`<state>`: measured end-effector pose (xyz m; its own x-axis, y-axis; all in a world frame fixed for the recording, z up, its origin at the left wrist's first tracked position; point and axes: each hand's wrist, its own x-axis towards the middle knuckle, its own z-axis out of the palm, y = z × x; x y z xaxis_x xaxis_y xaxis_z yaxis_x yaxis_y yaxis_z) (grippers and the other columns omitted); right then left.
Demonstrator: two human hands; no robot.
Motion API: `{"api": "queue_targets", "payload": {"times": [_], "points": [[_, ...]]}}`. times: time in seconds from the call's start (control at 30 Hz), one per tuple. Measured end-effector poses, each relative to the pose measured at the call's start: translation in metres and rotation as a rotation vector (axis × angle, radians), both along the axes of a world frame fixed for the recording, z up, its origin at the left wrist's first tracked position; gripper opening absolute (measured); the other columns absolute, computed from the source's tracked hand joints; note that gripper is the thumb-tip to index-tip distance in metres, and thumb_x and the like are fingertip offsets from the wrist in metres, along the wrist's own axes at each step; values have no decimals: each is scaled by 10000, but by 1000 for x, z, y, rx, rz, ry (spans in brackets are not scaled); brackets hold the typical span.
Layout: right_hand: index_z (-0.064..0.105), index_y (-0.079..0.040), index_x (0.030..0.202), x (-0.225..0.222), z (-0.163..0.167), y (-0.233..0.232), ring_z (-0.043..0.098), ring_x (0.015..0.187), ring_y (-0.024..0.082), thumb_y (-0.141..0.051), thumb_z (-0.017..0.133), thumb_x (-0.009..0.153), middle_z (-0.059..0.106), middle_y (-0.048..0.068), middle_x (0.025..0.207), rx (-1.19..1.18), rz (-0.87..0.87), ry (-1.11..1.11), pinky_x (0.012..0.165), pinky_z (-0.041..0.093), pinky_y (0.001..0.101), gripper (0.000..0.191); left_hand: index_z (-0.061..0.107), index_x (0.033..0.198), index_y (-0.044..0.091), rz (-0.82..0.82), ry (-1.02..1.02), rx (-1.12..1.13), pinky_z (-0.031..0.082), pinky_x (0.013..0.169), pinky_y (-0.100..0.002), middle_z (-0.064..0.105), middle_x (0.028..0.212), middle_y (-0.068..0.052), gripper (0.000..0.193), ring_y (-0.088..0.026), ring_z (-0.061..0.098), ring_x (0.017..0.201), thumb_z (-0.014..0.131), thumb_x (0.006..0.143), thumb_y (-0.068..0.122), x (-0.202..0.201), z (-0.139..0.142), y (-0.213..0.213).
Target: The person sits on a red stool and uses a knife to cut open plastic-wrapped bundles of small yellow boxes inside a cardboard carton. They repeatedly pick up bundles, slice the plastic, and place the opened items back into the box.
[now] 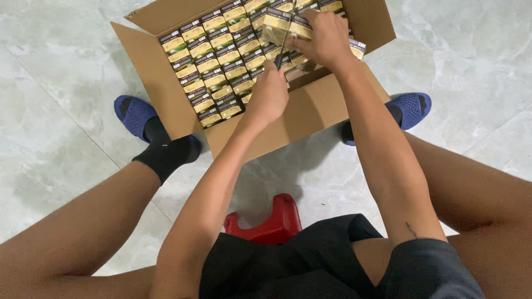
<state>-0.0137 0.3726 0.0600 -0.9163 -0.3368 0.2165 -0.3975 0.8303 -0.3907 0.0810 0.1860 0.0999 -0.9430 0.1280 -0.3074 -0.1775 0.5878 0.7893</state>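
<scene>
Seated on a red stool [274,218] over a marble-look floor [50,138], legs apart, leaning toward an open cardboard carton [166,88].

Left hand [269,94] closed into a fist around the dark handle of a thin blade-like tool [284,47], just over the carton's near wall. Tool's long axis running up and away from that fist, almost straight toward the carton's far side, tip reaching the raised pack. Whether knife or scissors: cannot tell.

Right hand [327,39] farther into the carton, fingers curled and pinching one yellow-green pack [277,25] lifted a little above the rows. Pack lying just ahead of the left hand and touching the right one; right hand the nearer of the two to it.

Inside the carton: small yellow-and-dark boxes [213,69] packed in tight rows, roughly three rows across on the carton's left part, too many and too overlapped for an exact count; near right corner of the carton partly emptied, brown bottom showing.

Counted otherwise: one carton, one tool, one stool, two blue slippers [133,113], each beside a near corner of the carton, over black socks.
</scene>
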Motion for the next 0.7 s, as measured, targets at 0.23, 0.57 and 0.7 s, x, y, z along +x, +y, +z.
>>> {"api": "queue_targets", "payload": {"times": [0.23,0.57,0.7], "points": [[728,-11,1067,5,-2,-3,663,754,432,-401,921,870,692,212,787,11,13,25,717,512,518,478,450,1104,-79,-4,17,-61,528,705,-578,690,800,-325,301,-523,688,810,432,1083,221,11,1,-2],[782,-76,1079,-4,5,10,699,916,378,-425,965,794,739,177,959,-66,28,-104,821,529,475,486,446,1117,-95,11,59,-14,524,665,-583,680,780,-316,342,-512,692,764,443,1068,243,-7,-15,-8],[749,-79,1262,-14,-10,21,713,1007,337,-390,941,831,758,154,1124,-213,61,-209,885,535,428,565,471,1090,-80,-29,16,-61,528,674,-578,682,770,-314,349,-507,695,763,428,1100,265,-14,-20,-15]]}}
